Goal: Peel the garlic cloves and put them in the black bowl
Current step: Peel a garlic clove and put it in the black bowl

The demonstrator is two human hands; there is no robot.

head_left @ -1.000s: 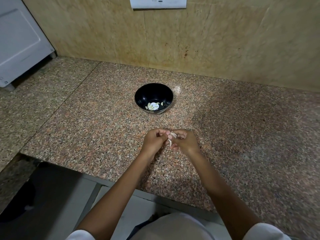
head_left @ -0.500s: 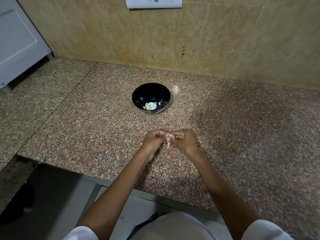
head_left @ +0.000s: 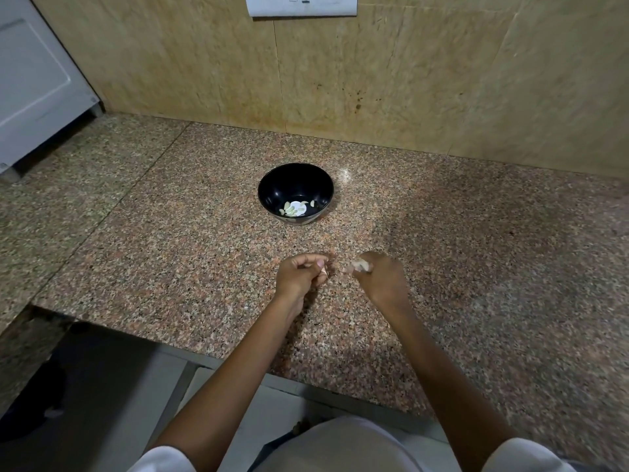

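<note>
A black bowl (head_left: 272,185) stands on the granite counter, with several peeled garlic cloves (head_left: 292,208) lying at its bottom. In front of the bowl, my left hand (head_left: 299,277) is curled and pinches a small pale piece (head_left: 325,273) at its fingertips; whether this is a clove or skin I cannot tell. My right hand (head_left: 377,277), blurred by motion, holds a whitish garlic piece (head_left: 360,265) between thumb and fingers. A small gap separates the two hands.
The speckled granite counter (head_left: 476,253) runs to a tiled wall at the back, and its front edge lies close to my body. A white appliance (head_left: 30,83) stands at the far left. A white socket plate (head_left: 301,5) is on the wall.
The hands were pressed together around one garlic clove; now they have pulled apart, the right hand moving to the right with a pale piece, the left keeping a small bit.
</note>
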